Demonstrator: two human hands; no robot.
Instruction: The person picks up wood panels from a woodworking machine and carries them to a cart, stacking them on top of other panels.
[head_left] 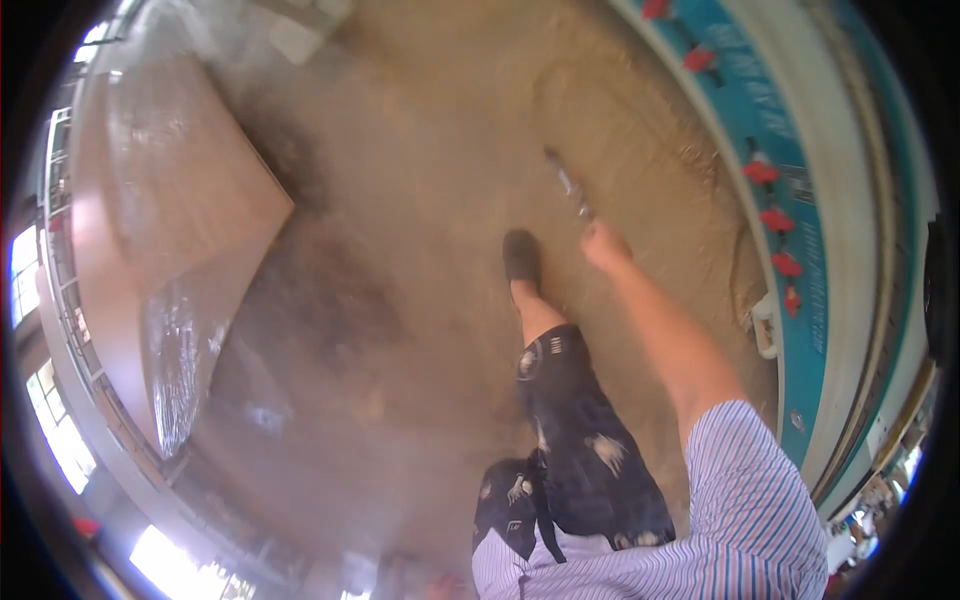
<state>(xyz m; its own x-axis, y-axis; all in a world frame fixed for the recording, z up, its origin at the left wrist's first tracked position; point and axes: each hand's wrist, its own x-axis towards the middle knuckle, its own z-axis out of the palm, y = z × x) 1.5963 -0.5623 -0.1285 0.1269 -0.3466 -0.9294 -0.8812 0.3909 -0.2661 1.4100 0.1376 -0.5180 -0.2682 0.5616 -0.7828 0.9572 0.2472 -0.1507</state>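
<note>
My right hand point(604, 246) is stretched out ahead of me, closed around one end of a slim metallic tool point(570, 185) with a dark far tip. The tool is slightly blurred, so its exact kind is unclear. It points away from me above the dusty brown floor point(440, 130), touching nothing that I can see. My right forearm point(670, 320) is bare below a striped sleeve. My left hand is out of view.
On the right runs a long teal and white machine point(800, 330) with red knobs point(762, 172) along its side. To the left stands a large brown stack of panels point(190, 190), partly covered in clear plastic wrap point(185, 350). My dark shoe point(521, 257) is on the floor ahead.
</note>
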